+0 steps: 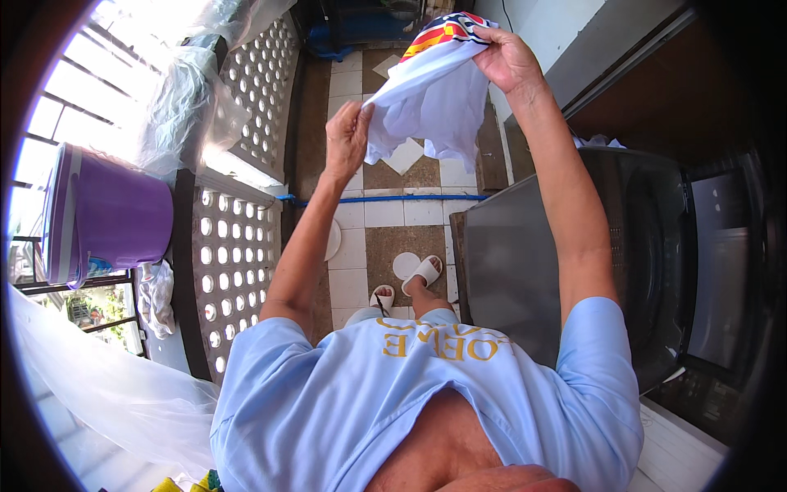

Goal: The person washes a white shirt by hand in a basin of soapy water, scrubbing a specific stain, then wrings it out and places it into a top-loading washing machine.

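Observation:
A white garment [434, 111] with a red, yellow and dark printed part hangs stretched between my two raised hands, out ahead of me above the floor. My left hand [348, 135] pinches one edge of it at the lower left. Farther off and higher, my right hand [507, 61] grips the coloured end between thumb and fingers. The cloth droops below the taut upper edge, its lower part loose and wrinkled. Whether it is a shirt or another garment, I cannot tell.
To my right stands a dark grey washing machine [525, 254] with its lid raised. A purple bucket [123, 213] sits on the left beside a wall of pierced white blocks [238, 254]. A blue hose [393, 198] crosses the tiled floor [348, 275]. Sheer plastic [115, 385] hangs at lower left.

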The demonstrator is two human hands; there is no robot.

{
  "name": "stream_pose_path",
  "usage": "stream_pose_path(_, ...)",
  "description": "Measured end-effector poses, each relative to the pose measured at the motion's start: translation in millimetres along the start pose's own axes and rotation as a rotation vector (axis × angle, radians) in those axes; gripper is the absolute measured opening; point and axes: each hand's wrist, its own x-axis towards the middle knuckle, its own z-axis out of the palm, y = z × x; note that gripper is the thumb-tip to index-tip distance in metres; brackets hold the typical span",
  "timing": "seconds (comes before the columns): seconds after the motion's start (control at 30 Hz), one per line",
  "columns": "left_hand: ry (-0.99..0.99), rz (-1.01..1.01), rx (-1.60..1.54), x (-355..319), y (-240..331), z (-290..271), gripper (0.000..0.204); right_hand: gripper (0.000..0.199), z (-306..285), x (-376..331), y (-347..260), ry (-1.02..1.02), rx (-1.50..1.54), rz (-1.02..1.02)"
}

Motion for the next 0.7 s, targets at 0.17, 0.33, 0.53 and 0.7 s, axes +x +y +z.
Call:
stream_pose_path(0.17,-0.019,0.106,-0.021,127,40,10,0.032,0.022,-49,52,-24,0.090,-0.140,-0.007)
stream_pose_path(0.33,-0.038,0.088,-0.549,245,65,46,0.028,0.054,-6,51,-1,0.067,-0.199,-0.360)
stream_pose_path(0.53,-0.262,0.025,-0.491,286,76,106,0.023,0.037,-17,112,-3,-0.067,-0.646,-0.455)
stream_pose_path(0.7,-0.162,0.136,-0.529,198,12,124,0.043,0.032,-28,126,-58,-0.018,-0.544,-0.178)
